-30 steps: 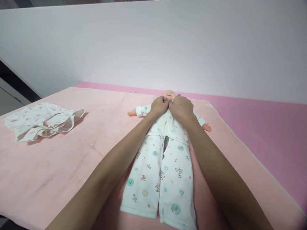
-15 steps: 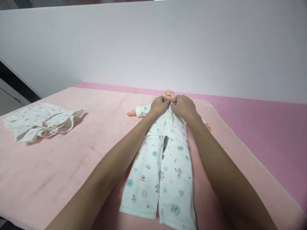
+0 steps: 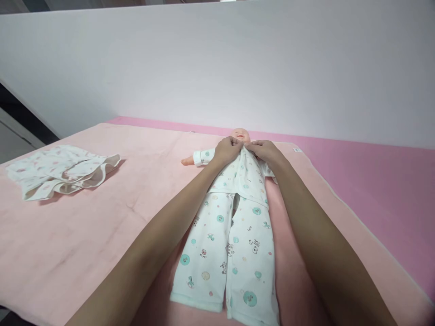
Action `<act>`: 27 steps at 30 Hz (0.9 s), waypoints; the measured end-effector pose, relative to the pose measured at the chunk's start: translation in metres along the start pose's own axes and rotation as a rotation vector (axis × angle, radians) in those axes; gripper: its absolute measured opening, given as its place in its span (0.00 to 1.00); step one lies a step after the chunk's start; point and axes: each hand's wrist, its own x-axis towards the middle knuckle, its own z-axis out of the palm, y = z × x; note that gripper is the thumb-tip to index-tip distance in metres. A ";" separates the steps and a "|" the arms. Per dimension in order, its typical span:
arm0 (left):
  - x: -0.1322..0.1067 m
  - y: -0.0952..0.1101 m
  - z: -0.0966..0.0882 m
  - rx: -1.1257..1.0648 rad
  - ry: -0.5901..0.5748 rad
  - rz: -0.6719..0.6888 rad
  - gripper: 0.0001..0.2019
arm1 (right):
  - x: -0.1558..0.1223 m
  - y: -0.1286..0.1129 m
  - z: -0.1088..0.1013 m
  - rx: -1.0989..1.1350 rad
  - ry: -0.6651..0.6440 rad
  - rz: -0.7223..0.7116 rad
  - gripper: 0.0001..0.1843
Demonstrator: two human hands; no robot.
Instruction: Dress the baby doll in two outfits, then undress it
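Observation:
A baby doll (image 3: 240, 134) lies on its back with its head farthest from me, dressed in a white printed top (image 3: 234, 176) and matching trousers (image 3: 251, 253). At the top's neckline, just below the doll's chin, my left hand (image 3: 228, 150) pinches the fabric. My right hand (image 3: 267, 150) is at the other side of the same neckline, thumb and fingers closed on the collar edge. The fingertips of both hands nearly meet. One sleeved doll arm stretches out to the left; my right hand and forearm cover much of the other.
A folded white printed garment (image 3: 64, 172) lies at the left on the pink blanket (image 3: 136, 217). Behind the blanket's far edge runs a pink surface (image 3: 374, 181) and then a pale wall (image 3: 217, 68).
My right hand has flattened and shifted slightly right at the collar, its forearm now covering the doll's right-side hand. My left hand stays nearly in place. The view has shifted slightly.

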 end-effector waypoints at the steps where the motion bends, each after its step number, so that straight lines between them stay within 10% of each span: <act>1: 0.000 0.000 0.000 0.005 0.002 0.001 0.08 | -0.001 0.000 0.000 0.014 0.000 0.000 0.11; 27: 0.003 -0.005 0.002 0.060 0.047 0.104 0.07 | -0.002 -0.002 0.007 0.108 0.048 -0.026 0.09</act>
